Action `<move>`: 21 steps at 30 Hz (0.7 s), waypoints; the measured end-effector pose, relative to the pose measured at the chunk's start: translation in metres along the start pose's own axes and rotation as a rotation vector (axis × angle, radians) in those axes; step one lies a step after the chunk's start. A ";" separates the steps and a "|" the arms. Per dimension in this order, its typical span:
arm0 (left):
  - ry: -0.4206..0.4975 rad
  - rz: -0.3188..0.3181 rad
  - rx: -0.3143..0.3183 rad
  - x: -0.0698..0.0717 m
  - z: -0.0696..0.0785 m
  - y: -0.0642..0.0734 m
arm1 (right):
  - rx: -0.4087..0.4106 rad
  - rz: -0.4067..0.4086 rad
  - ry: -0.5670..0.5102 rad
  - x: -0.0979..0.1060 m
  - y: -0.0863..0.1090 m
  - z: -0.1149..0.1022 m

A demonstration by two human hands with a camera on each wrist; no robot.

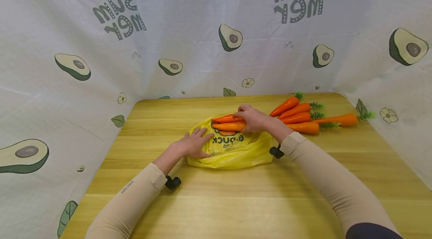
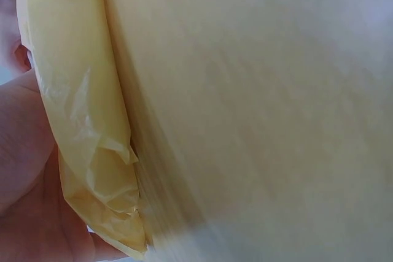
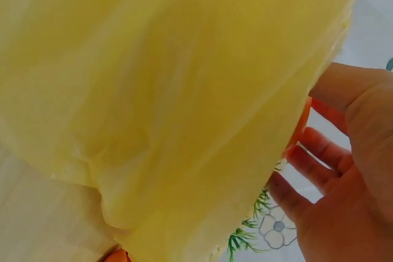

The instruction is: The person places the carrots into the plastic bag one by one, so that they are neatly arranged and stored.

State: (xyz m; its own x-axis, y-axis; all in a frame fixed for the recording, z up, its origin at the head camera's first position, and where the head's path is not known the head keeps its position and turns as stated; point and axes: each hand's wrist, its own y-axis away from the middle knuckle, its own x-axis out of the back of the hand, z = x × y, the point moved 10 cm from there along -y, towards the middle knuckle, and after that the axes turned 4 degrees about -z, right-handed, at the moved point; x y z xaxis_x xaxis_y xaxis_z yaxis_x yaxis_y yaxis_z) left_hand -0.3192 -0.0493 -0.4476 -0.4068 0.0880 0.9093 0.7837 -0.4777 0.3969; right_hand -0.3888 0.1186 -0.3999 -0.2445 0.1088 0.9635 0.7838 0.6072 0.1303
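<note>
Yellow plastic forms the thin bag, lying on the desk. The left hand's fingers spread released across it; steady, flat pressure there should stop it sliding. The right hand's fingers grasp carrots against the bag, best kept level so tips don't snag. More carrots lie fanned to the right.

I see room over tabletop left of fingers on left hand; loose carrots block right of right hand's; yellow bag, carrot tips crowd between.
</note>
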 end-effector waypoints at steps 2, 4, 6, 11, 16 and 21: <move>-0.002 -0.003 0.001 0.000 0.000 0.000 | -0.006 -0.014 -0.011 -0.001 -0.001 0.001; -0.010 -0.003 0.001 0.000 0.000 -0.001 | -0.015 -0.030 -0.018 -0.001 -0.002 0.002; -0.016 -0.003 0.002 0.000 0.000 -0.001 | -0.022 -0.045 -0.023 -0.002 -0.003 0.002; -0.019 -0.002 -0.002 0.001 0.001 0.000 | -0.039 -0.080 0.003 -0.004 -0.006 0.004; -0.025 -0.002 -0.008 0.001 0.002 -0.001 | -0.072 -0.118 0.044 -0.007 -0.009 0.008; -0.032 0.004 -0.013 0.002 0.003 -0.002 | -0.070 -0.145 0.057 -0.007 -0.013 0.008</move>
State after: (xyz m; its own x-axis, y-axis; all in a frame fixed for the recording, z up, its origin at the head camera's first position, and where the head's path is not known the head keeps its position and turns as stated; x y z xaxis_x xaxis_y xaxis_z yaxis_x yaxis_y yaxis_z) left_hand -0.3200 -0.0459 -0.4458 -0.3878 0.1139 0.9147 0.7793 -0.4894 0.3914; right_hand -0.4014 0.1160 -0.4103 -0.3269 -0.0216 0.9448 0.7812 0.5564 0.2830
